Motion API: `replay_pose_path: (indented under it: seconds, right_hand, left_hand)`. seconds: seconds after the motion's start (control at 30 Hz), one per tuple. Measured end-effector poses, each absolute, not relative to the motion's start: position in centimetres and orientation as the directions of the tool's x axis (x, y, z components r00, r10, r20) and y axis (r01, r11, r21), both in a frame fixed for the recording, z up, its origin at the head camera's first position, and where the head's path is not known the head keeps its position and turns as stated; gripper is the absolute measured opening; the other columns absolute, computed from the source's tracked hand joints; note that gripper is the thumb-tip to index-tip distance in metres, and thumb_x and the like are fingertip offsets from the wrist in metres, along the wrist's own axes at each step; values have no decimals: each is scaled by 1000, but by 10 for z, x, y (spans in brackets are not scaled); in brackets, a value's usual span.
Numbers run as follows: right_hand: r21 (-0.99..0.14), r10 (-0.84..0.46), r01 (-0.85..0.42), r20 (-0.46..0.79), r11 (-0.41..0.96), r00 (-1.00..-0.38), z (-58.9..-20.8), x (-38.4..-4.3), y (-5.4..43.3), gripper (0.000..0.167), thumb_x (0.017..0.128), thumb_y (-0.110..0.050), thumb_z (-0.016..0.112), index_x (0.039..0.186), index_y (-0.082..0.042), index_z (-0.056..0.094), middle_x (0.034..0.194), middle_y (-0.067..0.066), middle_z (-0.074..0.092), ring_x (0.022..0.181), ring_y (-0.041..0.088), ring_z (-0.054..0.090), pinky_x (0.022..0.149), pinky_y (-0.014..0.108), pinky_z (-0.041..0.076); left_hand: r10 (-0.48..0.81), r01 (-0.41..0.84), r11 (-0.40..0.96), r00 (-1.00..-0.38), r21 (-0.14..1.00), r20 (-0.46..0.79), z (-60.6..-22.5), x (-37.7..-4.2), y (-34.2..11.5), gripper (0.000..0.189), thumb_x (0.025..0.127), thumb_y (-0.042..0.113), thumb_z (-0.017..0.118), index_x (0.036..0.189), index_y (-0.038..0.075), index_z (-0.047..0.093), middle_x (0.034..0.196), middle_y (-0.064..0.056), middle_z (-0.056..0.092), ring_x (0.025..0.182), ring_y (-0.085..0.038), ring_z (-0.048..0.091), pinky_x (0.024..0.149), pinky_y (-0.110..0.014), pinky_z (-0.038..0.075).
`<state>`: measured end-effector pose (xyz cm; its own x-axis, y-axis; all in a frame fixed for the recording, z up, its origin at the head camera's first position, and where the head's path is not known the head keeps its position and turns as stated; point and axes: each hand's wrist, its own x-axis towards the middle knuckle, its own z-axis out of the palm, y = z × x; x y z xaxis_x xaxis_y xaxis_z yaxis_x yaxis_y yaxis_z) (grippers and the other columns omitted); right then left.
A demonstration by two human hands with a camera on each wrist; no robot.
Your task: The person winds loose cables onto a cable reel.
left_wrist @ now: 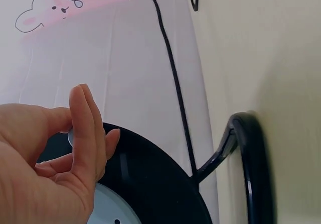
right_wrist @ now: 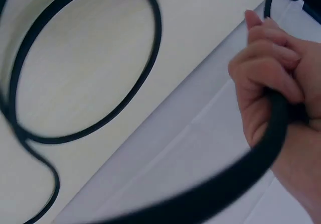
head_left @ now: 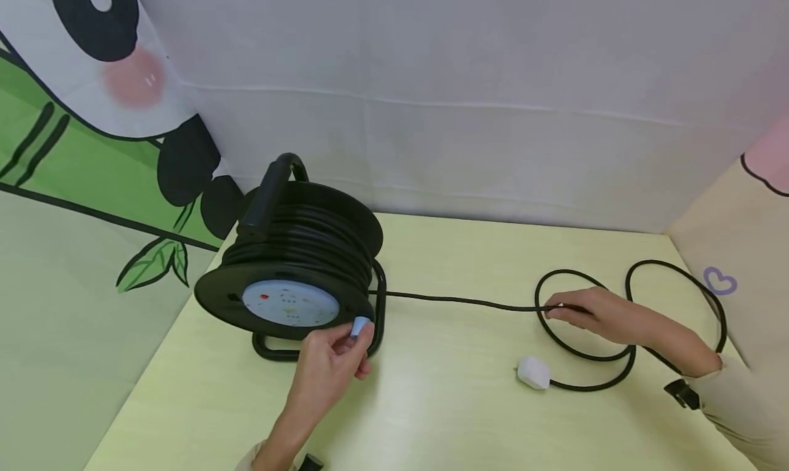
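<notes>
A black cable reel (head_left: pixel 296 245) stands at the left of the table on a tubular frame, black cable wound round its drum. Its front disc carries a pale blue socket panel (head_left: pixel 291 303) with a red button. My left hand (head_left: pixel 329 368) pinches the light blue crank knob (head_left: pixel 360 326) at the disc's lower right edge; in the left wrist view the fingers mostly hide it. My right hand (head_left: pixel 607 313) grips the black cable (head_left: pixel 456 299), which runs nearly straight from the reel. In the right wrist view the cable (right_wrist: pixel 210 184) passes through the curled fingers.
Loose cable loops (head_left: pixel 629 354) lie round and beyond the right hand on the pale table (head_left: pixel 444 402). A white plug (head_left: pixel 533 373) rests at the cable's end. Behind the table hangs a light cloth (head_left: pixel 462 149); a printed cartoon panel (head_left: pixel 92 115) is at the left.
</notes>
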<state>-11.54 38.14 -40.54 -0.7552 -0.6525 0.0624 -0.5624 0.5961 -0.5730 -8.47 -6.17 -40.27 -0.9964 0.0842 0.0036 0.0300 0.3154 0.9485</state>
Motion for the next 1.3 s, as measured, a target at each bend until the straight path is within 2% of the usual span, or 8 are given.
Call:
replay_pose_path:
  seconds: [0.13, 0.27, 0.4, 0.6, 0.8, 0.93, 1.1, 1.3]
  right_hand:
    - [-540, -584, -554, 134, 634, -800, -405, -109, 392, 24, 105, -4, 57, 115, -23, 66, 99, -18, 64, 80, -2, 58, 65, 24, 54]
    - [-460, -524, -554, 206, 693, -826, -408, -107, 395, 24, 104, -6, 60, 103, -30, 61, 84, -22, 56, 67, -5, 47, 60, 20, 43]
    - [-394, -454, -529, 273, 752, -848, -412, -105, 395, 27, 101, -10, 66, 89, -31, 55, 69, -23, 38, 57, -6, 30, 56, 19, 31]
    - [-347, -320, -421, 311, 838, -895, -421, -100, 411, 26, 98, -20, 72, 81, -31, 56, 60, -22, 30, 52, -4, 28, 52, 20, 28]
    - [-347, -238, -357, 341, 867, -909, -434, -94, 434, 30, 97, -19, 73, 77, -28, 53, 60, -19, 30, 53, -1, 30, 52, 21, 27]
    - [-361, -216, -340, 340, 868, -915, -443, -92, 441, 27, 98, -18, 72, 78, -27, 56, 62, -19, 36, 55, -1, 32, 53, 22, 28]
    - [-418, -201, -328, 319, 847, -926, -450, -91, 442, 32, 99, -19, 71, 75, -29, 52, 61, -19, 28, 54, -1, 30, 51, 22, 25]
    - [-459, -157, -298, 321, 837, -934, -456, -90, 443, 32, 98, -18, 72, 74, -26, 52, 60, -17, 29, 53, 0, 29, 50, 23, 24]
  left_hand:
    - [89, 6, 321, -996, 947, -24, -408, -85, -64, 18, 98, 13, 71, 84, 2, 75, 58, -5, 65, 50, -20, 66, 52, -28, 60]
    - [94, -5, 314, -995, 949, -36, -411, -86, -66, 19, 99, 16, 72, 88, 1, 76, 59, -6, 65, 50, -19, 66, 52, -28, 60]
    - [98, -15, 311, -994, 950, -48, -413, -87, -66, 20, 99, 16, 72, 85, 2, 75, 59, -6, 65, 50, -20, 66, 52, -29, 61]
    - [100, -37, 306, -992, 951, -71, -420, -88, -70, 19, 99, 12, 70, 87, -2, 74, 61, -9, 65, 51, -19, 66, 52, -29, 61]
    - [59, -89, 349, -991, 933, -116, -434, -88, -84, 21, 99, 10, 69, 88, -6, 74, 64, -14, 67, 53, -19, 67, 53, -28, 61]
    - [25, -114, 385, -991, 916, -134, -443, -88, -95, 22, 99, 12, 69, 86, -5, 74, 63, -11, 66, 54, -20, 68, 54, -27, 61]
    - [6, -149, 381, -987, 912, -163, -448, -89, -104, 24, 100, 13, 69, 85, -6, 73, 65, -13, 68, 56, -21, 69, 56, -27, 62]
    - [-31, -172, 390, -984, 905, -173, -448, -89, -114, 24, 100, 14, 69, 87, -6, 74, 67, -14, 70, 58, -21, 71, 57, -27, 62]
